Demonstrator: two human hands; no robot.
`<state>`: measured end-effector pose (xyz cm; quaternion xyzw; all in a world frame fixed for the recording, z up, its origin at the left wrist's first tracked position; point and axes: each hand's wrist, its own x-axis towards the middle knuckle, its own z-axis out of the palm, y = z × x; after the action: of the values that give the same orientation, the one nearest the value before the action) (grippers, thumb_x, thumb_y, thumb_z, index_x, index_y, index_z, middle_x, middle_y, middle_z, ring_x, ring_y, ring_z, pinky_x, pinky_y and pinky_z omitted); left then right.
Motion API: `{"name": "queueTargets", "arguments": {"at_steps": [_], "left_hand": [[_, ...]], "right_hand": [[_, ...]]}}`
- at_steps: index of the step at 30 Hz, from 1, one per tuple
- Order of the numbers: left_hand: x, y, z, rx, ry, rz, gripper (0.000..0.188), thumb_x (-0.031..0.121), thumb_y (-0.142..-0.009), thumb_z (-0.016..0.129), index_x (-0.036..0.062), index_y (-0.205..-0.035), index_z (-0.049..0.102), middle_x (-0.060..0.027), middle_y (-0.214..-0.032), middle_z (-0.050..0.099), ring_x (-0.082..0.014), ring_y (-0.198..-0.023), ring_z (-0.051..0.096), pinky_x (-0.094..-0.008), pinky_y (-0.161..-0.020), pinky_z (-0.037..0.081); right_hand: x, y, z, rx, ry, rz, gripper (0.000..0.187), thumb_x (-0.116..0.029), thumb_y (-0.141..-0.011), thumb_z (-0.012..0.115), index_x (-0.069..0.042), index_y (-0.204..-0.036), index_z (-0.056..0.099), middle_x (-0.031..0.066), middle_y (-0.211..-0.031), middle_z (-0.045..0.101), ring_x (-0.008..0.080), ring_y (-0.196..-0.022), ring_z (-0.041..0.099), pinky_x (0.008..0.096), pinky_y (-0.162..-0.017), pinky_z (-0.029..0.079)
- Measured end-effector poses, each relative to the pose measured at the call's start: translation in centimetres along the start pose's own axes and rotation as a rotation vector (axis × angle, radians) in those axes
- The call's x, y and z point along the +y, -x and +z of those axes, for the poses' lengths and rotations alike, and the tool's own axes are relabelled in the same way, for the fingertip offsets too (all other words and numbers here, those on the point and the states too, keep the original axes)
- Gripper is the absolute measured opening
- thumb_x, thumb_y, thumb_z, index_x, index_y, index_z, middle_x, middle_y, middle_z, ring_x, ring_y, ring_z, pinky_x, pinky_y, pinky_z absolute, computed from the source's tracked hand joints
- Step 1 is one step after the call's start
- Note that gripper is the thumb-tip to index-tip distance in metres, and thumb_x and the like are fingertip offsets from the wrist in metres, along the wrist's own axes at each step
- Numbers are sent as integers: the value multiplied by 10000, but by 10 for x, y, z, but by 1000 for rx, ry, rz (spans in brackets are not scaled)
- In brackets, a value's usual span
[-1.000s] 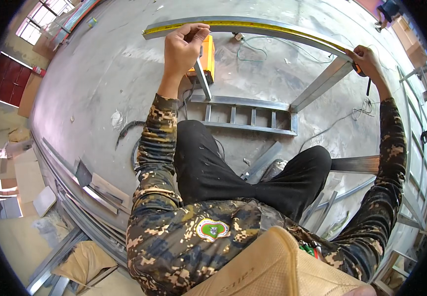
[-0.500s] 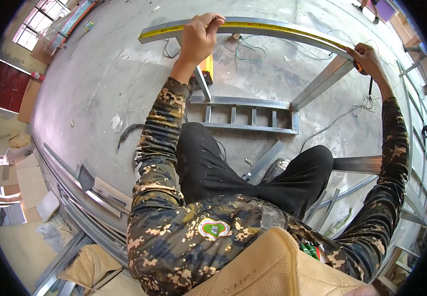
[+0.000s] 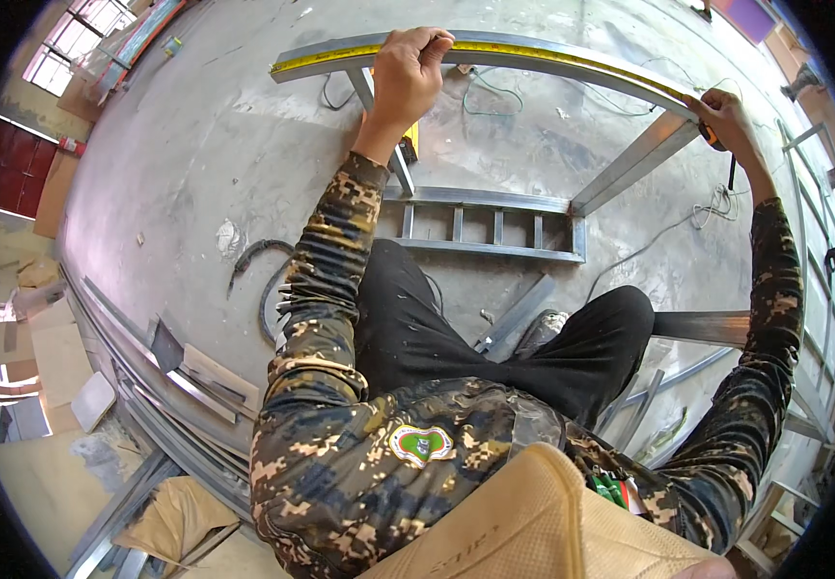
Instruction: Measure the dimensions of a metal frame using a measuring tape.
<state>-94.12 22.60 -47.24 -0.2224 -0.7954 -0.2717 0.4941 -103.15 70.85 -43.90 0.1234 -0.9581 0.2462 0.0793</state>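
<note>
A yellow tape measure blade runs along a grey metal tube, its far-left end at the tube's end. My left hand is over the tube left of centre, thumb and fingers pinched together at the blade; whatever sits between the fingertips is too small to make out. At the tube's right end my right hand is closed on the tape measure's case, which is orange and black and mostly hidden by the fingers. The tube is the upper part of a metal frame with a ladder-like lower section.
Long metal profiles lie stacked at the left. A black hose curls on the floor beside my left arm. Thin cables trail at the right, near a ladder-like metal frame. A loose metal strip lies between my legs.
My left hand has slid slightly right along the tape blade, still pinched. My right hand has shifted a little right and down with the tape measure's case.
</note>
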Motion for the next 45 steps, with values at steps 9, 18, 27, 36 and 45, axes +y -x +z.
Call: {"name": "queueTargets", "arguments": {"at_steps": [9, 18, 27, 36, 45], "left_hand": [[0, 5, 6, 94, -15, 64, 107, 190, -895, 685, 87, -921, 701, -68, -831, 692, -253, -780, 636, -337, -693, 500], [0, 6, 13, 134, -51, 44, 82, 176, -875, 709, 95, -887, 716, -51, -810, 698, -235, -762, 640, -329, -668, 505], [0, 1, 17, 135, -47, 45, 92, 195, -874, 714, 105, -886, 732, -42, -798, 707, -217, -735, 644, -319, -641, 502], [-1, 1, 14, 140, -50, 38, 88, 189, -869, 718, 103, -878, 734, -38, -808, 715, -211, -731, 636, -310, -653, 496], [0, 1, 4, 45, 83, -110, 113, 174, -883, 711, 66, -907, 737, -65, -839, 721, -184, -747, 668, -283, -675, 518]], "right_hand": [[-1, 5, 1, 16, -34, -38, 483, -489, -859, 708, -17, -784, 643, 11, -610, 581, 62, -530, 510, 238, -485, 423], [2, 2, -1, 26, -4, -64, 498, -506, -861, 702, -14, -807, 651, 14, -624, 584, 62, -546, 522, 230, -488, 428], [11, -3, 0, 49, 70, -50, 514, -548, -839, 707, -35, -839, 671, 16, -626, 593, 59, -545, 519, 220, -492, 432], [9, -3, 0, 62, 110, -53, 517, -556, -841, 700, -41, -815, 662, 13, -619, 588, 67, -543, 507, 248, -495, 417], [1, 2, 2, 51, 37, -35, 464, -487, -883, 686, -34, -792, 646, 3, -607, 576, 58, -528, 489, 243, -479, 400]]}}
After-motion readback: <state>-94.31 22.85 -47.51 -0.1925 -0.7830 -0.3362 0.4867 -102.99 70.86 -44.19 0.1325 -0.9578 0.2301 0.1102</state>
